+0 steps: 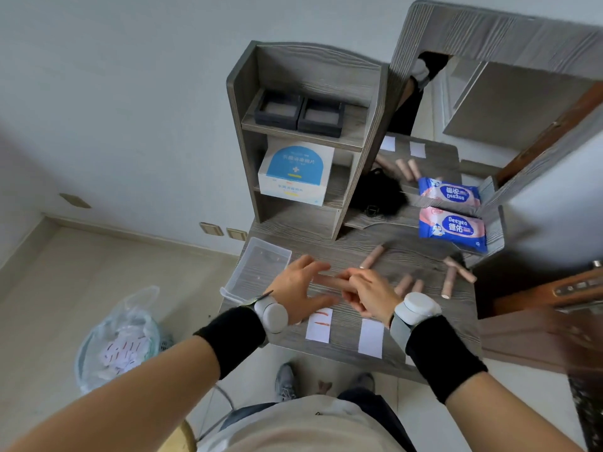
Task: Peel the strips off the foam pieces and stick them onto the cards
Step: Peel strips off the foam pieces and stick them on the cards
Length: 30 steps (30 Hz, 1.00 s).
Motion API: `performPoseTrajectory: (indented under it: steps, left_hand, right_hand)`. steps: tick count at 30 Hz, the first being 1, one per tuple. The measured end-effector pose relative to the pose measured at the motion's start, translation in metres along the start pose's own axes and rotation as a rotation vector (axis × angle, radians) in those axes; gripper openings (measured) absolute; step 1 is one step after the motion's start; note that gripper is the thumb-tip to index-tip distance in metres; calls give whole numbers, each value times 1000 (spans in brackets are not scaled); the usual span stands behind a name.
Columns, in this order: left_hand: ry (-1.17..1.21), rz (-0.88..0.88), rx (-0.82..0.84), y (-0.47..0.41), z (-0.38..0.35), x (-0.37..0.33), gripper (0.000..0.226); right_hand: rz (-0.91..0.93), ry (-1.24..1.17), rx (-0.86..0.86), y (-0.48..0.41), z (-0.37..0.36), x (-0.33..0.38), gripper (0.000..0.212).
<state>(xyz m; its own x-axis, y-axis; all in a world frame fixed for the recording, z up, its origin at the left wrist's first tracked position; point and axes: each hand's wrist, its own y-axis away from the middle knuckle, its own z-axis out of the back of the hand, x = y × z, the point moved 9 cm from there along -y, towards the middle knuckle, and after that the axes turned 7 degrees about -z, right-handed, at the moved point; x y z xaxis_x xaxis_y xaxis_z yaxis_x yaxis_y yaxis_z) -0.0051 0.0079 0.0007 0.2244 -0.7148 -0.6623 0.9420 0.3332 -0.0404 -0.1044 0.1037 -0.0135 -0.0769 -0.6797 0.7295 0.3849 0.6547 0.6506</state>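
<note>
Above the table's front part, my left hand (301,288) and my right hand (365,296) meet around one pinkish foam piece (329,281). The left hand holds its left end with the fingers fanned out. Curled right fingers pinch at its right end; no strip can be made out there. Just below the hands lie two white cards: the left card (319,325) carries two red strips, and the right card (371,337) is blank. Several more foam pieces lie loose on the table, one (372,256) behind the hands and others (460,269) to the right.
A clear plastic box (261,267) sits at the table's left edge. A grey shelf unit (303,141) stands at the back, beside a mirror (489,102) and a blue wipes packet (452,227). A bagged waste bin (120,340) with paper scraps stands on the floor to the left.
</note>
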Motion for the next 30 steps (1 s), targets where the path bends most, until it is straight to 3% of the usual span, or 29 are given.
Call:
performPoseTrajectory:
  steps: [6, 11, 17, 21, 26, 30]
  left_hand:
    - [-248, -93, 198, -12, -15, -23, 35]
    - [-305, -134, 236, -5, -21, -26, 40]
    - [-198, -22, 255, -2, -23, -17, 49]
    - [-40, 191, 153, 8, -19, -3, 53]
    - [678, 573, -125, 29, -34, 7, 45]
    - [965, 723, -247, 39, -60, -15, 22]
  right_hand:
    - [31, 167, -7, 3, -7, -1, 22]
    - [17, 19, 64, 8, -13, -11, 20]
    - [-14, -128, 128, 16, -11, -24, 15]
    - [-14, -279, 77, 17, 13, -41, 15]
    - [-14, -559, 46, 20, 22, -55, 6]
    - [-6, -624, 70, 27, 8, -60, 7]
